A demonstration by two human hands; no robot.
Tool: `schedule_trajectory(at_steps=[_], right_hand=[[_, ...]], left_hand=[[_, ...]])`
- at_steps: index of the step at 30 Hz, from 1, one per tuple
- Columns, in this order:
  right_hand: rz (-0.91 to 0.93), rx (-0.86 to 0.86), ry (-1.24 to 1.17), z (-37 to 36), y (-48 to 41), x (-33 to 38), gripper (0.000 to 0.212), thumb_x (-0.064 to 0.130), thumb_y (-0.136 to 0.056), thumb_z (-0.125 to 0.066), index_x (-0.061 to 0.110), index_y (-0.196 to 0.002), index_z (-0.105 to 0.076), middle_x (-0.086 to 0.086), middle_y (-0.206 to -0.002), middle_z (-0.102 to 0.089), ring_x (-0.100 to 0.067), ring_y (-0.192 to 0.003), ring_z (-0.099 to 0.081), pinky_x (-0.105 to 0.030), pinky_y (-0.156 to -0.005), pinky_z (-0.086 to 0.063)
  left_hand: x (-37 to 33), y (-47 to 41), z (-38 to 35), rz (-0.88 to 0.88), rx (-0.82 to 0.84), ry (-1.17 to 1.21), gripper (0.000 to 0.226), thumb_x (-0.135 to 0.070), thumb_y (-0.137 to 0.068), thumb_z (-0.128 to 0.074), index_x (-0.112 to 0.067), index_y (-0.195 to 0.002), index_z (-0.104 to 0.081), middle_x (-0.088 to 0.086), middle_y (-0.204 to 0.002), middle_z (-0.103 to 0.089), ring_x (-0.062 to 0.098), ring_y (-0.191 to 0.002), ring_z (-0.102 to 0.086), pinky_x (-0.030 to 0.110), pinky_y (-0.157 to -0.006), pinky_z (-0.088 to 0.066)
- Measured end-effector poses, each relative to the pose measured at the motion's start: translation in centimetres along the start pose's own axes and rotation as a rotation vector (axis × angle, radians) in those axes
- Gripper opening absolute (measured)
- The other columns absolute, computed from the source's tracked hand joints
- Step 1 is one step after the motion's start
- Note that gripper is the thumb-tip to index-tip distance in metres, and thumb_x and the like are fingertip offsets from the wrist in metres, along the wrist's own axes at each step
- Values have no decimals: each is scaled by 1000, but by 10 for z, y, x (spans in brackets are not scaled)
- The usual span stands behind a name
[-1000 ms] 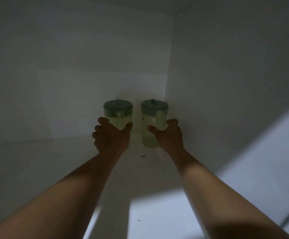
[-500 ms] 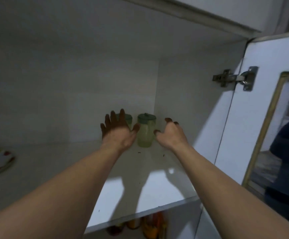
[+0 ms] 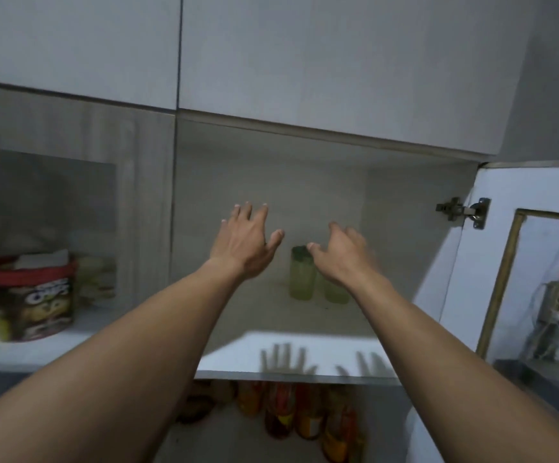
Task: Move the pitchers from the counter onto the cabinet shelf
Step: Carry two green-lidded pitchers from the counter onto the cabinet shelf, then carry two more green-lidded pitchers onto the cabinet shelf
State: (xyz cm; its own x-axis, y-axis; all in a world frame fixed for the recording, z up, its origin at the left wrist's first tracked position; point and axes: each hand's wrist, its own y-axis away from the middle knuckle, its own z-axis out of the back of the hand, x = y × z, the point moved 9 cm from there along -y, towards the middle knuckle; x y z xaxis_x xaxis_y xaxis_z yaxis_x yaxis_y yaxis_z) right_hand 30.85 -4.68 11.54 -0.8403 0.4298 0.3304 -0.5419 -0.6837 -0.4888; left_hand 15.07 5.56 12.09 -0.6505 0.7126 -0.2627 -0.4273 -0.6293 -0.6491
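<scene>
Here we logged the open cabinet, item by item.

1. Cabinet shelf point(image 3: 234, 354): white, its front strip lit, its back in shade. The shadows of two spread hands lay on the lit strip.
2. Left pitcher point(image 3: 301, 279): pale green body, dark green lid, upright at the back of the shelf near the right-hand corner.
3. Right pitcher point(image 3: 337, 292): same pale green, upright just beside the first. Its upper part was hidden behind a wrist, so we could not tell whether the two touched.
4. Left hand point(image 3: 244, 243): raised in front of the shelf opening, back toward us, fingers point(image 3: 260, 217) straight and spread apart, thumb out to the side, holding nothing.
5. Right hand point(image 3: 344, 259): raised alongside and blurred, fingers loosely curved and a little apart, nothing in them. It overlapped both pitchers in the view, and we could not tell whether it touched them.
6. Cabinet door point(image 3: 505, 202): white, swung open at the right on a metal hinge point(image 3: 464, 210).
7. Snack tub point(image 3: 36, 295): red-lidded with a printed label, in the neighbouring compartment on the left.
8. Bottles point(image 3: 288, 412): orange and red, in a row on the level below the shelf.
</scene>
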Motion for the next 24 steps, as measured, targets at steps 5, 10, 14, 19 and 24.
schedule_trajectory(at_steps=[5, 10, 14, 19, 24], right_hand=[[144, 42, -28, 3, 41, 57, 74, 56, -96, -45, 19, -157, -24, -17, -157, -33, -34, -147, -26, -59, -114, -28], [309, 131, -122, -12, 96, 136, 75, 56, -97, -43, 21, -159, -18, -19, -162, -24, -33, -151, -18, -61, -116, -22], [454, 177, -209, -25, 149, 214, 75, 55, -97, -44, 21, -159, -18, -19, -162, -23, -34, -150, -19, -62, -116, -23], [567, 249, -307, -41, 210, 303, 74, 54, -97, -44, 21, -159, -19, -19, -162, -23, -35, -150, -19, -61, -117, -22], [677, 316, -429, -63, 288, 398, 70, 50, -96, -47, 18, -154, -27, -20, -152, -36, -39, -142, -30, -57, -113, -30]], left_hand=[[28, 55, 59, 77, -94, -127, 64, -51, -97, -39, -14, -149, -34, 16, -156, -31, 32, -146, -22, 48, -117, -25], [91, 138, 120, 252, -103, -262, 65, -52, -98, -34, -17, -152, -28, 15, -160, -21, 30, -149, -14, 49, -119, -16], [143, 197, 183, 386, -131, -370, 64, -51, -98, -35, -18, -152, -28, 16, -160, -21, 31, -149, -14, 51, -119, -17], [201, 274, 248, 527, -170, -441, 64, -52, -97, -34, -18, -152, -27, 15, -160, -22, 31, -149, -14, 53, -119, -18], [266, 364, 302, 696, -201, -492, 60, -47, -99, -33, -18, -152, -27, 14, -160, -21, 32, -149, -14, 51, -118, -18]])
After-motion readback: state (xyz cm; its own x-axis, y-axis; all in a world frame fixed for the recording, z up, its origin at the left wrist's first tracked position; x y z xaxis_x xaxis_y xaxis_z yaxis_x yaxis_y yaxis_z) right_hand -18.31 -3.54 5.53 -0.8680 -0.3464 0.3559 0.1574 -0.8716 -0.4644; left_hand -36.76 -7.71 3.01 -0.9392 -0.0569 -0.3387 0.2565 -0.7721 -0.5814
